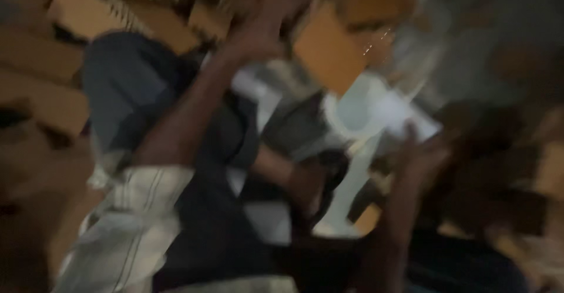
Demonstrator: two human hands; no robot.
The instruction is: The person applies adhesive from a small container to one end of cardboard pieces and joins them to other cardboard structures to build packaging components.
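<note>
Blurred brown cardboard boxes (70, 11) crowded the background. At twelve o'clock the left hand (258, 31) reached upward, its grip unreadable; at four o'clock the right hand (420, 155) held a white sheet (382, 114), raised as if for sight.

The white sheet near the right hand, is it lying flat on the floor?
No: the white sheet is raised in the air at the fingertips of the right hand, in front of blurred brown boxes.

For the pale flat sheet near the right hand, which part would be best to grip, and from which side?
Best guess: pinch the pale sheet at its lower right edge, coming from below, where the right hand already meets it. It looks thin and flat, so thumb over, fingers under. Heavy blur hides the exact edges and grip. The left hand is raised, apart from it.
</note>
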